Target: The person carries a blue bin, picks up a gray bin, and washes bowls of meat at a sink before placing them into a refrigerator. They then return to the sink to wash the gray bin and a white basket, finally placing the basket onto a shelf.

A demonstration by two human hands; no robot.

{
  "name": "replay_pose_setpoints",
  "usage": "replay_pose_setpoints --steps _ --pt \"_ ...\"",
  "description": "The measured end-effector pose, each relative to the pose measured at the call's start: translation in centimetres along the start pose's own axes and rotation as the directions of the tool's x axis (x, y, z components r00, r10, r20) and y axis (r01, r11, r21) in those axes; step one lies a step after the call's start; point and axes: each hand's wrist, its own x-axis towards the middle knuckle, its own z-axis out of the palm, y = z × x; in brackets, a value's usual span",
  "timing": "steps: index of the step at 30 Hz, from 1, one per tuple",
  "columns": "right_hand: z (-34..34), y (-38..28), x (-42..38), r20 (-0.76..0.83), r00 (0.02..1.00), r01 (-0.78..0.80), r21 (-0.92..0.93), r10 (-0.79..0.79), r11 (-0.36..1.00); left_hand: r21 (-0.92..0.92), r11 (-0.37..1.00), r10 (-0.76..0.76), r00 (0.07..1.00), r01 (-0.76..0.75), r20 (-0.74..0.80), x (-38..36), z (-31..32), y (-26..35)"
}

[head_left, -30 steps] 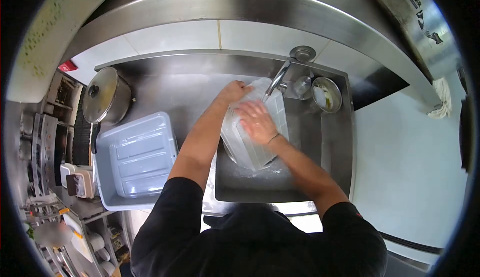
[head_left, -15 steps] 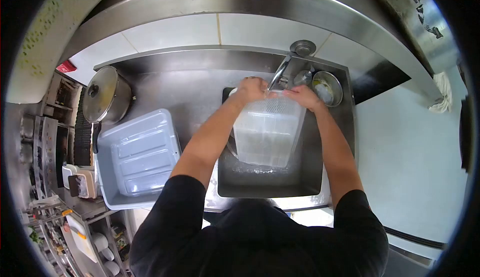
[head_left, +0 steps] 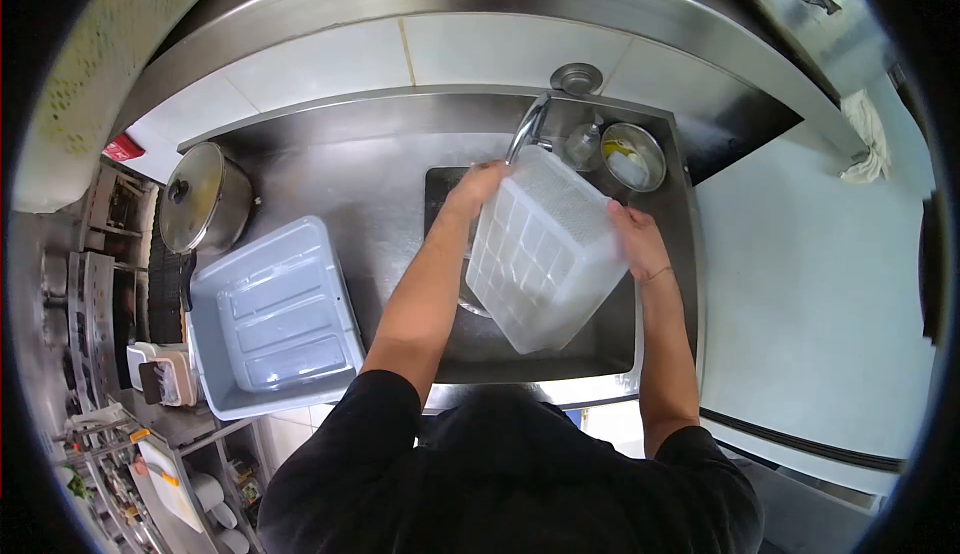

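Observation:
A large translucent plastic container (head_left: pixel 545 249) is held tilted over the steel sink (head_left: pixel 450 359), its ribbed underside facing me. My left hand (head_left: pixel 478 186) grips its far left edge, close to the faucet (head_left: pixel 530 126). My right hand (head_left: pixel 636 241) grips its right edge. The container hides most of the sink basin.
A grey plastic tub (head_left: pixel 275 314) sits upturned on the steel counter to the left. Behind it stands a lidded metal pot (head_left: pixel 203 197). A small metal bowl (head_left: pixel 633 155) sits behind the sink at the right. Shelves with kitchenware run along the far left.
The container has been turned from upright under the faucet to tilted with its bottom toward me. My right hand slid from the top edge down to the right side.

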Motion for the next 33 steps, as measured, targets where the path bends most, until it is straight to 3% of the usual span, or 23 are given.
replay_pose_setpoints --steps 1,4,7,9,10,13,16,19,22,25,28,29,30,32,33 --pt "-0.4 0.3 -0.5 -0.005 1.000 -0.004 0.025 0.004 1.000 -0.131 0.989 0.079 0.995 -0.070 0.065 1.3 0.7 -1.7" --pt "-2.0 1.8 -2.0 -0.003 1.000 -0.023 0.104 0.024 0.994 -0.155 0.985 -0.097 0.986 0.075 -0.139 -1.1 3.3 -2.9" --pt "-3.6 2.8 -2.9 -0.005 1.000 -0.025 0.174 0.026 0.984 -0.402 0.898 -0.140 0.981 0.182 0.131 -0.8 3.2 -6.6" --pt "-5.3 2.4 -3.2 -0.033 0.999 -0.017 0.183 0.023 0.983 -0.097 0.971 -0.216 0.976 0.218 0.028 -1.8 2.3 -9.0" --pt "-6.2 2.7 -2.8 -0.030 0.999 -0.035 0.271 0.044 0.962 0.062 0.968 -0.241 0.970 0.243 -0.029 -2.2 1.6 -9.7" --pt "-7.5 3.7 -2.5 -0.017 0.997 -0.063 0.468 0.080 0.881 0.232 0.943 -0.242 0.970 0.239 -0.013 -3.0 -0.9 -11.9" --pt "-7.4 3.5 -2.7 -0.010 0.998 -0.054 0.513 0.069 0.857 0.035 0.951 -0.308 0.948 0.306 0.073 -1.5 -3.9 -14.5" --pt "-6.7 5.0 -1.4 0.028 0.995 -0.098 0.421 0.095 0.902 0.337 0.919 -0.177 0.977 0.207 -0.117 -0.7 -4.2 -11.2" --pt "-5.0 7.6 0.5 0.101 0.987 -0.154 0.315 0.128 0.937 0.429 0.880 -0.084 0.955 0.205 -0.284 0.9 -1.3 -6.8" --pt "2.2 1.2 -3.8 0.235 0.954 -0.279 0.458 0.187 0.844 0.184 0.981 0.111 0.960 -0.064 -0.256 0.6 0.4 -2.8" --pt "3.0 -0.2 -3.7 0.336 0.924 -0.330 0.460 0.182 0.824 0.128 0.963 0.254 0.959 -0.238 -0.125 1.8 -1.1 -2.3" --pt "3.1 0.4 -2.4 0.353 0.922 -0.325 0.477 0.161 0.816 0.126 0.924 0.381 0.902 -0.361 -0.206 1.9 -1.1 -2.7" --pt "3.3 0.6 -1.5 0.371 0.918 -0.321 0.495 0.137 0.807 0.132 0.921 0.387 0.899 -0.367 -0.203 1.8 -0.8 -2.9" --pt "4.1 -0.2 -1.0 0.404 0.910 -0.362 0.659 0.096 0.660 0.143 0.918 0.392 0.899 -0.369 -0.195 0.4 0.4 -4.0" --pt "4.3 -0.6 -1.2 0.414 0.907 -0.379 0.727 0.075 0.573 0.251 0.939 0.221 0.972 -0.235 0.085 -3.1 0.2 -1.7"
